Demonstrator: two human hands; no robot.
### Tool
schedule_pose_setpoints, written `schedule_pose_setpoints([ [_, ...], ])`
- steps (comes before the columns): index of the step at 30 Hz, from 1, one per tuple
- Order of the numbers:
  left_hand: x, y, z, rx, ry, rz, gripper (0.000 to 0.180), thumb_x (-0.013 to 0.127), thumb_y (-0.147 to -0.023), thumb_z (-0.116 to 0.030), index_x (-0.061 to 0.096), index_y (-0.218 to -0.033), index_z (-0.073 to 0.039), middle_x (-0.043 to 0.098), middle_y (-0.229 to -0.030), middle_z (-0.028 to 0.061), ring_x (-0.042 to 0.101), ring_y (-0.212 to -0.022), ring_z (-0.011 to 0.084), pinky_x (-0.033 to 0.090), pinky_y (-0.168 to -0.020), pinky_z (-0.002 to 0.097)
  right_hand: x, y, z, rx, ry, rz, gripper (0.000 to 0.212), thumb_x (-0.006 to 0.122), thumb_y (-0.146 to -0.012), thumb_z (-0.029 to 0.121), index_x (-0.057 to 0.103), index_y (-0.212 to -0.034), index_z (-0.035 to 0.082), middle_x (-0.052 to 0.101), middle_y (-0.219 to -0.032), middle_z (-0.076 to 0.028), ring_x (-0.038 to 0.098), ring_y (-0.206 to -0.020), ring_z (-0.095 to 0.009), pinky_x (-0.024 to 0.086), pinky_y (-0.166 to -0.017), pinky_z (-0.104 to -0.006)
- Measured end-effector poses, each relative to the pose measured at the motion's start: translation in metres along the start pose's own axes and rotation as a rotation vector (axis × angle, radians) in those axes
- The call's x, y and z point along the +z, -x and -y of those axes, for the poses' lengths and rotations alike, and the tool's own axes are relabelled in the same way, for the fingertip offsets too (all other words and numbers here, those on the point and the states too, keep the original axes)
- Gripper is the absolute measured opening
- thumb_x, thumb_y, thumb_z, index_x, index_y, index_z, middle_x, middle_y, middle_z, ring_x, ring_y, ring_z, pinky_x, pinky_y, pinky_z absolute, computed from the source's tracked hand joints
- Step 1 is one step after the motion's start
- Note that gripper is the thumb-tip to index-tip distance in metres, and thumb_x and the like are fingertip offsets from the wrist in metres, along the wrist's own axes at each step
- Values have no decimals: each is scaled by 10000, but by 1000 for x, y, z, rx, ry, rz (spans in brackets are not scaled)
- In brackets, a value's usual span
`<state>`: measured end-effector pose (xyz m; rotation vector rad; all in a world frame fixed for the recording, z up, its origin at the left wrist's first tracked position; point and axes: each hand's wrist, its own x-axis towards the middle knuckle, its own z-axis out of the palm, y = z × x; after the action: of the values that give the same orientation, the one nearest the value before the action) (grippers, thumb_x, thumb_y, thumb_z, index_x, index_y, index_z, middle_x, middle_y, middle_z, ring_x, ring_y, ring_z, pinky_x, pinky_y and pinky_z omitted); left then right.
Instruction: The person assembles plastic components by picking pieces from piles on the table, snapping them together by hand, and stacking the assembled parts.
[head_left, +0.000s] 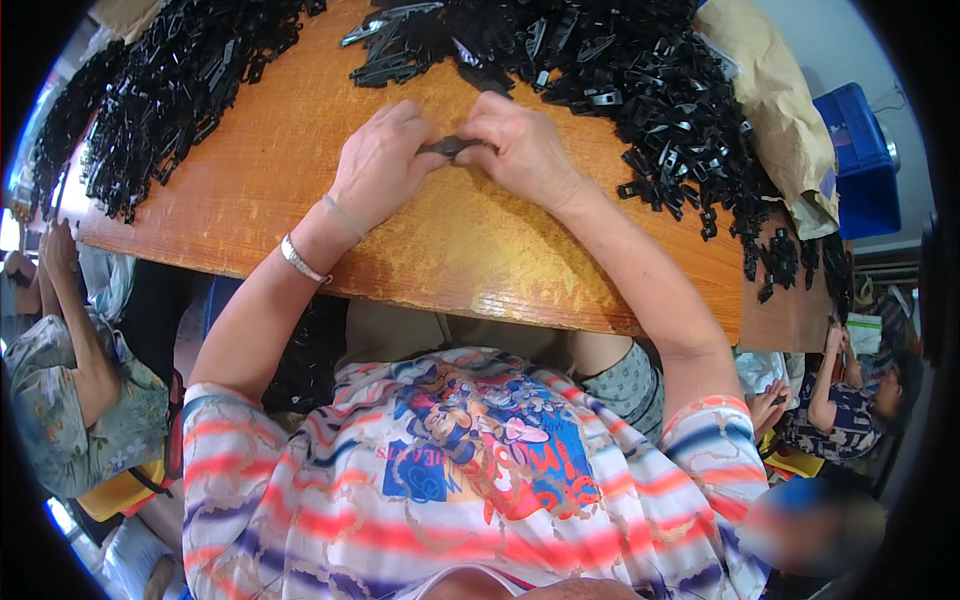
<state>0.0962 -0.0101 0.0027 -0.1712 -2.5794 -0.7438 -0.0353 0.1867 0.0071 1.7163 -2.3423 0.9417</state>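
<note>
My left hand (385, 158) and my right hand (520, 148) meet above the middle of the wooden table (270, 190). Between them is a small black plastic clip-like piece (453, 147), pinched at its two ends by thumbs and fingers. Its exact kind is partly hidden by my fingertips. Beyond my right hand, a large pile of black plastic pieces (640, 90) with shiny metal parts spreads to the right. Nearer the far edge, a few loose black pieces (395, 55) lie in front of my hands.
Another heap of black pieces (180, 85) covers the table's left side. A brown paper sack (775, 100) stands at the right, with a blue bin (860, 160) behind it. People sit at the left (90, 390) and right (830, 410), close to the table's ends.
</note>
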Motion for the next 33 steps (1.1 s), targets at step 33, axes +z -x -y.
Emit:
schedule_pose_setpoints([
  [33, 12, -42, -21, -98, -148, 106, 203, 781, -945, -181, 638, -1049, -81, 694, -1008, 124, 690, -1041, 372, 556, -853, 475, -72, 52, -33, 370, 334, 111, 340, 887, -890, 234, 773, -1144, 40, 745, -1100, -138, 740, -1026, -336, 582, -894, -440],
])
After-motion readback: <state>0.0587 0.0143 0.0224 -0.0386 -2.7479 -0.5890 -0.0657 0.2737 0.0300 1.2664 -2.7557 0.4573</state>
